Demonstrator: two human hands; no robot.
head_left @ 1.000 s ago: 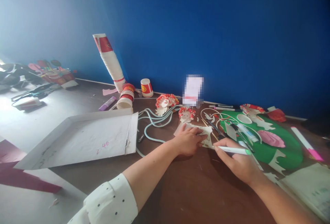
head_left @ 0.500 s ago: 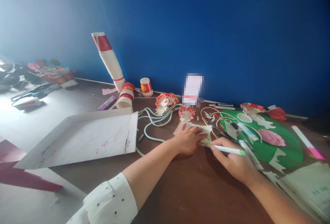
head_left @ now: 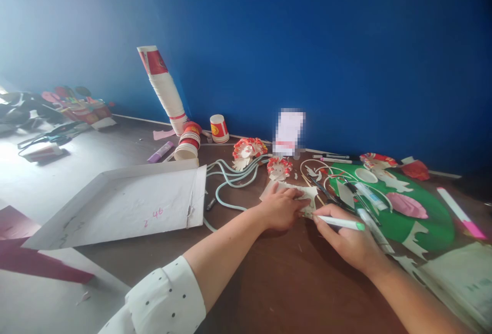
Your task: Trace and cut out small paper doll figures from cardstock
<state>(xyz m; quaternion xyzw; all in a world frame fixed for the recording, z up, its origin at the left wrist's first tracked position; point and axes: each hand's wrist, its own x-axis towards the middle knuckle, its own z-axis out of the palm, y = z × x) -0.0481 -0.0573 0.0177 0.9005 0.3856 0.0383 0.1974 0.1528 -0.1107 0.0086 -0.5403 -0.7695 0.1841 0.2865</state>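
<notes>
My left hand [head_left: 282,208] lies with its fingers spread on a small pale piece of paper [head_left: 310,194], pressing it to the brown table [head_left: 269,277]. In my right hand [head_left: 342,236] is a white marker [head_left: 340,222] with a green end, gripped between thumb and fingers. Its other end points at the right edge of the paper, close to my left fingertips; the tip itself is too small to make out. Black scissors [head_left: 330,195] lie just beyond my right hand. Behind the paper sits a cut red and white cup [head_left: 279,168].
A white box lid [head_left: 126,203] lies at the left, with a leaning stack of paper cups [head_left: 168,96] behind it. Pale blue cable [head_left: 221,190] curls beside the lid. A green disc [head_left: 434,221] with paper scraps and a pink marker [head_left: 461,213] are at the right.
The whole view has shifted very slightly. Both hands keep nearly the same place on and beside the paper, and the marker is still in my right hand.
</notes>
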